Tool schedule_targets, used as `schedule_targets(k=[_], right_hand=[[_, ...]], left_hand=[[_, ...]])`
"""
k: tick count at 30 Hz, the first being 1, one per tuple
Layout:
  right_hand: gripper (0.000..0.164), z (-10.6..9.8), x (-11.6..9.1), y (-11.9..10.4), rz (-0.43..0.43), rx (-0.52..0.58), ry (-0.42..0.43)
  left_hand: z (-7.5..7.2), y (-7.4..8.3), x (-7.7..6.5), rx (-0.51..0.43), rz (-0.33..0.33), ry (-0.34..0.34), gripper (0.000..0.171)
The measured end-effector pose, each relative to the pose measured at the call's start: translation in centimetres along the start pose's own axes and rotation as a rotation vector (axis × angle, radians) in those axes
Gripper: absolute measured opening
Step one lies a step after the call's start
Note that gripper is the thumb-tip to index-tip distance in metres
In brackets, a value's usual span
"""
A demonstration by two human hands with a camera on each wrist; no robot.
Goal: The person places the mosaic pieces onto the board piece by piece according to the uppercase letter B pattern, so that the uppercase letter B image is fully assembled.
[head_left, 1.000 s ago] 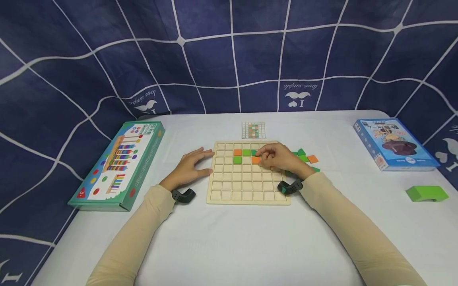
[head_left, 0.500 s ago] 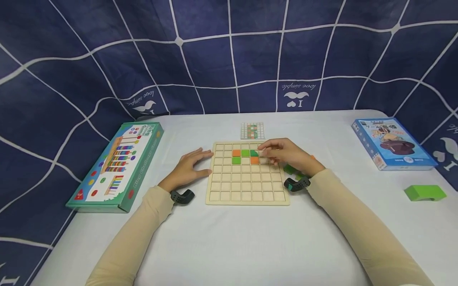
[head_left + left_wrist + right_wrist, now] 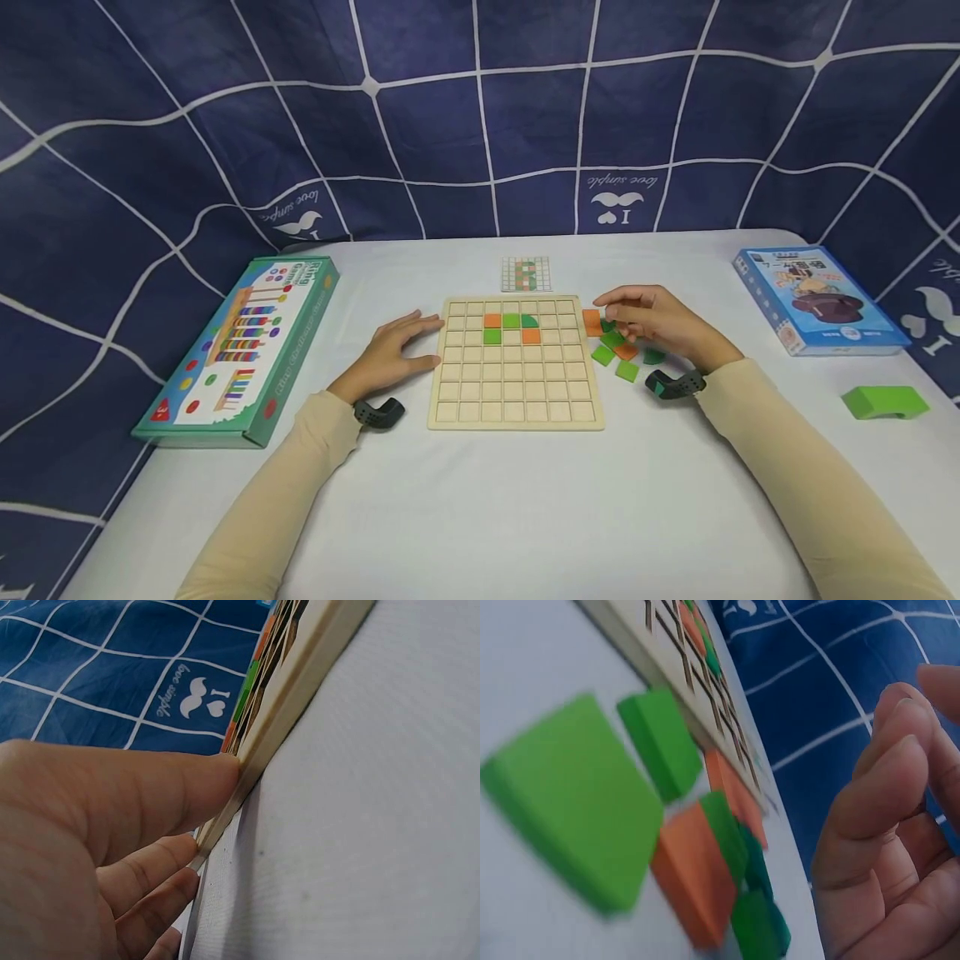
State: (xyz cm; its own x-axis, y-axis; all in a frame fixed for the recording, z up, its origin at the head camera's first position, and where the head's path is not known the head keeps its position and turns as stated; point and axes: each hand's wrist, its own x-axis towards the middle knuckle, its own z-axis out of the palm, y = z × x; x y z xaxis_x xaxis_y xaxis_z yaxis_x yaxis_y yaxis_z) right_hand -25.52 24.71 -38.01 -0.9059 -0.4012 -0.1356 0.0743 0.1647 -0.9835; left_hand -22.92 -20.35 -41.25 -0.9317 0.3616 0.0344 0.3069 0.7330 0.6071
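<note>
A wooden grid board (image 3: 517, 392) lies on the table. Two orange squares, two light green squares and one dark green quarter-round tile (image 3: 528, 321) sit in its cells. Along the board's left edge rests my left hand (image 3: 392, 354); its thumb (image 3: 202, 784) touches the rim, fingers extended. My right hand (image 3: 660, 321) hovers over loose tiles right of the board, fingers loosely bent and nothing between them. Among those tiles are a light green square (image 3: 581, 806), an orange one (image 3: 697, 874) and dark green pieces (image 3: 654, 357); the hand partly hides the pile in the head view.
Behind the board lies a small printed pattern card (image 3: 526, 273). A green game box (image 3: 236, 350) stands at left, a blue box (image 3: 821, 300) at right. Nearer on the right is a green arched block (image 3: 885, 402). A dark blue checked cloth (image 3: 427, 125) hangs behind the table.
My right hand has left the dark green quarter-round tile in its cell and moved right, off the board, to the loose tiles. The left hand keeps its place at the board's edge.
</note>
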Motion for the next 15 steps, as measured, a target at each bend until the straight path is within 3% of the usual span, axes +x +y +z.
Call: schedule_targets(k=[3, 10, 15], right_hand=[[0.019, -1.2, -0.5, 0.4, 0.017, -0.01, 0.033], [0.027, -4.2, -2.0, 1.3, -0.042, 0.014, 0.065], [0.025, -6.1, -2.6, 2.1, -0.018, 0.06, 0.097]], left_hand=[[0.0, -0.1, 0.0, 0.0, 0.0, 0.001, 0.066], [0.1, -0.2, 0.2, 0.0, -0.002, 0.005, 0.065], [0.1, -0.2, 0.2, 0.0, -0.008, 0.004, 0.065]])
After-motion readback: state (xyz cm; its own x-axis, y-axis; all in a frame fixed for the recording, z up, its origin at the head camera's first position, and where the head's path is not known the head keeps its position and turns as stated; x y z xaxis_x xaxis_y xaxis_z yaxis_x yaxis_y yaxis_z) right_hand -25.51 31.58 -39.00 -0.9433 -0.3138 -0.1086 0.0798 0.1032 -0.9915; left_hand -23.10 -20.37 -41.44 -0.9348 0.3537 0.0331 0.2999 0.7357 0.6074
